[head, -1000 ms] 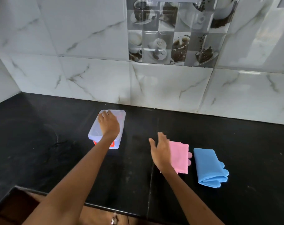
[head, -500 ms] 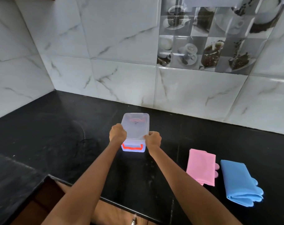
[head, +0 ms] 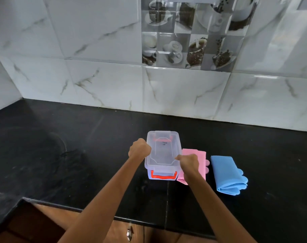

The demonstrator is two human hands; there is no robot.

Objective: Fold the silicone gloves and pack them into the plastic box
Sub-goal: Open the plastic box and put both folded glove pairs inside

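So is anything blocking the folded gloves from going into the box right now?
Yes: the clear plastic box has its lid on, held at its sides by the left hand and right hand. The folded pink glove and blue glove lie beside it.

The box (head: 163, 153) is clear with orange latches; one glove (head: 200, 155) is pink, the other glove (head: 225, 172) blue; the counter (head: 79, 155) is black.

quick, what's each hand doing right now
Left hand: closed, gripping the left side of the plastic box.
Right hand: closed, gripping the box's right side.
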